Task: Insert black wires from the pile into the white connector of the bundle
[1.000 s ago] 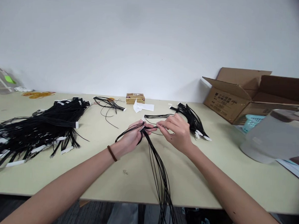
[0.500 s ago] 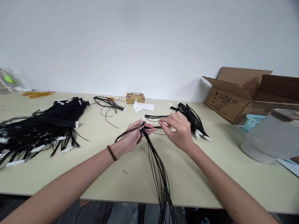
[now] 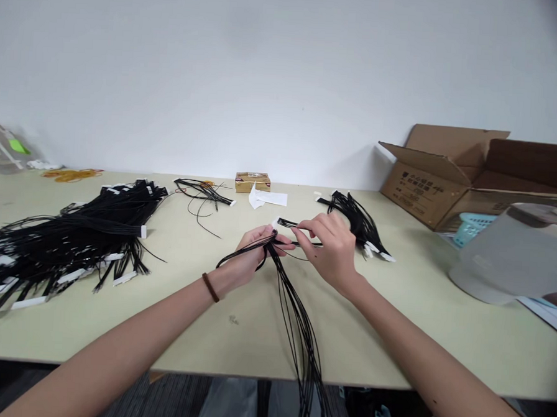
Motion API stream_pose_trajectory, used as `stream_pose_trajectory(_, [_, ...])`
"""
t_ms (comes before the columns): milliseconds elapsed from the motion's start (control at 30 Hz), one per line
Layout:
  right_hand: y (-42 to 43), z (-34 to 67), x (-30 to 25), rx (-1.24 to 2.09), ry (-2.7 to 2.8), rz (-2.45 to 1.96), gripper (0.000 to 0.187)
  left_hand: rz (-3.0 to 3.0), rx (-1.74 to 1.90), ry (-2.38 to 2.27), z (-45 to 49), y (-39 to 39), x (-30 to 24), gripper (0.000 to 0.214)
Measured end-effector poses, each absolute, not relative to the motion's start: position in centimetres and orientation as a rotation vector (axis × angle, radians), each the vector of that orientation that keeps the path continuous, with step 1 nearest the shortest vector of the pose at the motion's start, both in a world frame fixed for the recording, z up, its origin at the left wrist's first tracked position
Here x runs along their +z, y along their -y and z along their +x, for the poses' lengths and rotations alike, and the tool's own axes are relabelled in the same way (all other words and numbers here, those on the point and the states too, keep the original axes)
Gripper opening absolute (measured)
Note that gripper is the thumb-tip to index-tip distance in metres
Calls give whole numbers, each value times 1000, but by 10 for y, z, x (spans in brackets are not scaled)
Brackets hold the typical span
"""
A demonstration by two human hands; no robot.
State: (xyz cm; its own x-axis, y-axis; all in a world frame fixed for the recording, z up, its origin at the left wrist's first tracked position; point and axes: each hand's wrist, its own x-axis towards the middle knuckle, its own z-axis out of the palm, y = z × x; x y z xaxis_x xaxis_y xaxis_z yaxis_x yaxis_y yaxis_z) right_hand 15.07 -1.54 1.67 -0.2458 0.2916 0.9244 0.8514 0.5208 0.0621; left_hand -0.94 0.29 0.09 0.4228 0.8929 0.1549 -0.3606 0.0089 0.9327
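My left hand [image 3: 250, 257] is closed around a bundle of thin black cables [image 3: 295, 321] that trails toward me and hangs over the table's front edge. My right hand [image 3: 333, 249] pinches a short cable piece with a white connector [image 3: 287, 223], holding it just beside the left hand's grip. A brown band sits on my left wrist. Behind my right hand lies a smaller pile of black cables with white connectors [image 3: 359, 224].
A large heap of black cables [image 3: 66, 238] covers the table's left side. A few loose cables [image 3: 203, 195], a small gold box [image 3: 252, 182] and white paper [image 3: 267, 199] lie at the back. An open cardboard box [image 3: 453, 174] and a grey container [image 3: 509, 258] stand at the right.
My right hand has lifted the short cable piece and brought it closer to the left hand's bundle. The left hand has stayed almost in place.
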Motion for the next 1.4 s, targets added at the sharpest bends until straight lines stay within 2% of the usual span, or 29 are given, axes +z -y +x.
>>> stream_pose_trajectory(467, [15,146,8,-822,1830,-937,12,1228,1049,-571,-6,1,0,30])
stream_pose_trajectory(900, [14,146,2,-387,2003,-841,11,1244,1053,-569,-5,1,-1,30])
stream_pose_trajectory(1200, [13,148,3,-307,1956,-798,10,1299,1027,-561,-6,2,-1,31])
stream_pose_trajectory(1400, [11,148,3,-298,1958,-778,13,1256,1009,-524,-7,-2,-3,25])
